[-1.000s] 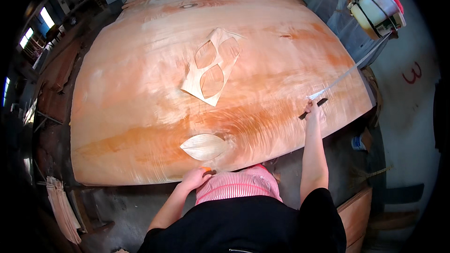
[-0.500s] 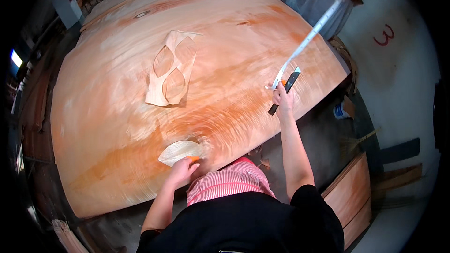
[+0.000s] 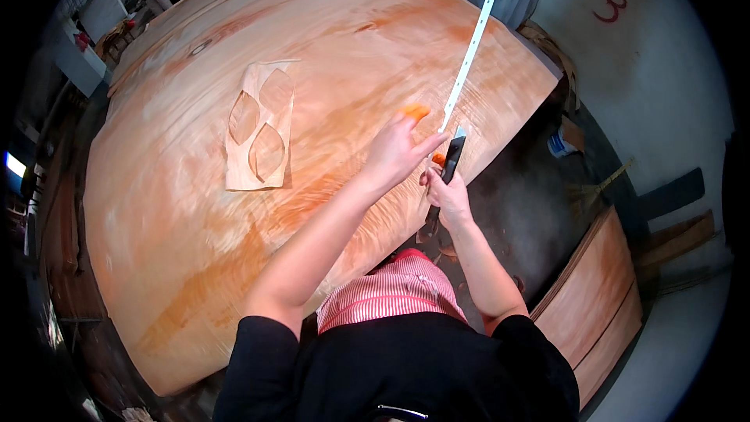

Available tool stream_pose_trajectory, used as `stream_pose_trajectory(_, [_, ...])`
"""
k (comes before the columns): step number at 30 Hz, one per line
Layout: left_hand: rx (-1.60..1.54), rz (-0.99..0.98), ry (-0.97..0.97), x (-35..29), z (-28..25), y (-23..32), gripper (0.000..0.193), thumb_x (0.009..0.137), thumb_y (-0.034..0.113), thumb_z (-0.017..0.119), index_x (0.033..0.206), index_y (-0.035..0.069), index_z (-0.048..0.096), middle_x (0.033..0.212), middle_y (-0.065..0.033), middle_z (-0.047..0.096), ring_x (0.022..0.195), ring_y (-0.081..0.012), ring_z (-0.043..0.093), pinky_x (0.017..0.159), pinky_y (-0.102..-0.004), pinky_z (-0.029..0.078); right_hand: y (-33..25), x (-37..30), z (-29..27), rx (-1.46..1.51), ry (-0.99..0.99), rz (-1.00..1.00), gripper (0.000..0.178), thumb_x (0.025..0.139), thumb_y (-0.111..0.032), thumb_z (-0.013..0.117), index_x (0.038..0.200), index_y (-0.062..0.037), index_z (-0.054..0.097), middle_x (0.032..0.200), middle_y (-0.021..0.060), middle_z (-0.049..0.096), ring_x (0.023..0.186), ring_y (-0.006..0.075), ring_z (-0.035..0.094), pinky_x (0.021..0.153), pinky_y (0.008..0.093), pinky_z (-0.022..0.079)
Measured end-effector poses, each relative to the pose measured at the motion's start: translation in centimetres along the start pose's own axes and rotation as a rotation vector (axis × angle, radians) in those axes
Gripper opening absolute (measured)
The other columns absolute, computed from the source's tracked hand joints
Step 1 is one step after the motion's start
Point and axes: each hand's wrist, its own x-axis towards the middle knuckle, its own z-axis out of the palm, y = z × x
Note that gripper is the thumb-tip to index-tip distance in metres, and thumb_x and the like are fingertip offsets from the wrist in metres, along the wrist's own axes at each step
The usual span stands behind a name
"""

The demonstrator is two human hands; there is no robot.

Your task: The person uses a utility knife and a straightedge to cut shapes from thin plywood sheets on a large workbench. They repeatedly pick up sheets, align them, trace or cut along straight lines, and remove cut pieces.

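Veneer sheet: broad, thin, reddish-orange wood with long flowing grain and paler streaks, filling most of the view and bowed by the lens. On it, toward ten o'clock from the hands, lay a smaller pale veneer offcut — flat, roughly rectangular, with three leaf-shaped openings cut through. Tape strip: narrow, white, perforated along its length, running from the hands up toward one o'clock and off the top edge. Left hand: reached forward over the sheet, fingers partly spread, orange-tipped fingers raised; index and thumb met at the lower end of the tape, seemingly pinching it, though the grip is blurred. Right hand: closed around a dark-handled knife, its blade end pointing up toward the tape's lower end, just beside the left fingertips, at the sheet's right edge near three o'clock. Surroundings — a grey concrete floor at two to three o'clock, stacked veneer sheets at four o'clock, a dim workshop with clutter at nine to eleven o'clock. The person wore a black top over a pink-striped garment.
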Motion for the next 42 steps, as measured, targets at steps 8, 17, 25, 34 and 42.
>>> stream_pose_trajectory(8, [-0.511,-0.07,0.017,0.4,2.7,-0.4,0.023,0.087,0.017,0.046,0.094,0.0,0.06,0.108,-0.0059,0.056,0.103,-0.0152,0.048,0.086,-0.0283,0.036,1.9,-1.5,0.2,0.163,0.089,0.073,0.039,0.085,-0.01,0.049,0.121,-0.0068,0.035,0.069,0.0011,0.051,0.041,0.0012,0.03,0.036,0.015,0.023])
stream_pose_trajectory(17, [-0.87,-0.277,0.494,1.7,-3.8,2.3,0.027,0.086,0.022,0.047,0.098,0.0,0.058,0.103,-0.0059,0.056,0.095,-0.0113,0.047,0.085,-0.0245,0.031,4.2,-2.3,1.1,-0.128,0.099,0.113,0.026,0.084,-0.008,0.048,0.109,-0.0055,0.04,0.067,-0.0004,0.05,0.041,0.0014,0.034,0.036,0.0164,0.024])
stream_pose_trajectory(25, [-0.994,-0.745,0.232,0.2,-9.7,-4.4,0.048,0.081,0.038,0.053,0.108,-0.001,0.052,0.112,-0.0089,0.053,0.109,-0.0142,0.044,0.099,-0.0329,0.021,3.3,-3.4,0.8,-0.231,-0.167,0.074,0.023,0.079,-0.003,0.053,0.097,-0.0023,0.039,0.072,0.001,0.051,0.065,0.0073,0.051,0.057,0.022,0.041])
stream_pose_trajectory(34, [-0.375,-0.394,-0.366,-14.9,-3.8,-5.7,0.043,0.078,0.026,0.06,0.11,-0.001,0.051,0.105,-0.0075,0.056,0.099,-0.015,0.05,0.086,-0.0285,0.038,3.8,-2.1,4.1,-0.303,-0.051,0.108,0.02,0.082,-0.007,0.052,0.096,-0.0009,0.039,0.069,0.0025,0.057,0.051,0.0019,0.043,0.044,0.0151,0.032])
stream_pose_trajectory(42, [-0.722,-0.816,-0.171,-19.4,-3.2,-7.2,0.023,0.081,0.013,0.055,0.097,-0.003,0.058,0.092,-0.0091,0.06,0.086,-0.013,0.056,0.078,-0.0245,0.042,5.6,0.0,5.2,-0.047,-0.162,0.219,0.016,0.085,-0.009,0.047,0.099,-0.0008,0.044,0.078,0.0067,0.061,0.04,0.002,0.035,0.035,0.0177,0.027])
